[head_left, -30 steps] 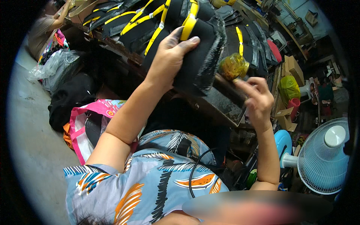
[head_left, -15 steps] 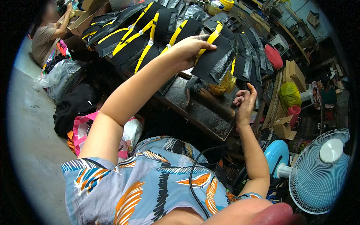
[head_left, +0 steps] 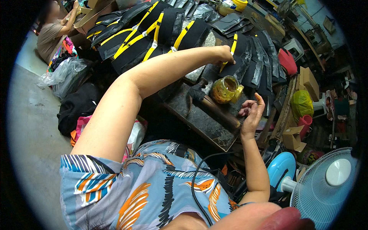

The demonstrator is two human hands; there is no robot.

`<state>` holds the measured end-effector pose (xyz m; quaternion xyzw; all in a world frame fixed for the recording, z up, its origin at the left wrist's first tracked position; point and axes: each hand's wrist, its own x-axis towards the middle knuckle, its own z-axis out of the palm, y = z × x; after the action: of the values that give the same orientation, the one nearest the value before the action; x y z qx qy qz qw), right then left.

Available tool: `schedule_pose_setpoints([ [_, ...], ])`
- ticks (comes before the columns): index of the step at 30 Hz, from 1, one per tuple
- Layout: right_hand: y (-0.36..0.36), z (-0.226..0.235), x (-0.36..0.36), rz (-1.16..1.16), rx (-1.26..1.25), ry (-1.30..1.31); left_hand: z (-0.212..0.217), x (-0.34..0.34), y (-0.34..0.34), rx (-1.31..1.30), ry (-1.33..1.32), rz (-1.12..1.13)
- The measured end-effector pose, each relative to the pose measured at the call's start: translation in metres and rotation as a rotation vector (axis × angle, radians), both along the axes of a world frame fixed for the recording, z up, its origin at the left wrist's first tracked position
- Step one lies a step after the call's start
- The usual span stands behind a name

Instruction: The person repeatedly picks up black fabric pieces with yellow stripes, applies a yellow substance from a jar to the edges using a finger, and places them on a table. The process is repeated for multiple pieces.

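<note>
At bench (head_left: 219, 135): left hand (head_left: 223, 55) on yellow strap (head_left: 233, 46), right hand (head_left: 251, 114) near jar (head_left: 222, 91).

Dull Beside Shiny

We see a glossy, see-through jar (head_left: 222, 93); matt, fabric-like black pieces (head_left: 167, 30) with rough, shiny edges; a dull, scuffed tabletop (head_left: 216, 136); a crinkled, clear-plastic bag (head_left: 71, 76); a matt cardboard box (head_left: 292, 138); and a cloth shirt (head_left: 151, 191).
</note>
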<state>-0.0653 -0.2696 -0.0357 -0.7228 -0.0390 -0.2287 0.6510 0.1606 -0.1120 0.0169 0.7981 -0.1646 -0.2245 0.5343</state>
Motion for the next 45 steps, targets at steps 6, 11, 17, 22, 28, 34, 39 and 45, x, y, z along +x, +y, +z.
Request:
schedule_pose_setpoints([
  [6,-0.001,-0.001,0.003,-0.002,-0.002,0.017,-0.012,0.032,-0.014,-0.229,0.079,0.083],
  [11,0.002,-0.001,0.001,-0.016,0.008,0.022,-0.02,0.035,-0.023,0.407,-0.466,-0.054],
  [17,0.003,-0.002,0.0,-0.028,-0.006,0.036,0.048,-0.003,-0.001,0.674,-0.77,-0.139],
  [22,0.003,-0.004,0.001,-0.009,-0.004,0.022,0.149,-0.005,0.025,-0.335,-1.359,-0.06],
  [28,0.002,-0.006,-0.004,0.01,-0.023,0.025,0.139,0.025,0.033,0.209,-1.019,-0.036],
  [34,0.006,-0.004,-0.007,-0.044,-0.052,0.034,0.098,0.052,0.021,0.416,-0.86,-0.103],
  [39,0.006,-0.007,-0.007,-0.043,-0.084,0.004,0.082,0.061,0.02,0.447,-0.827,-0.116],
  [45,0.007,-0.011,-0.008,-0.046,-0.057,0.041,0.102,0.05,0.035,0.363,-0.86,-0.069],
])
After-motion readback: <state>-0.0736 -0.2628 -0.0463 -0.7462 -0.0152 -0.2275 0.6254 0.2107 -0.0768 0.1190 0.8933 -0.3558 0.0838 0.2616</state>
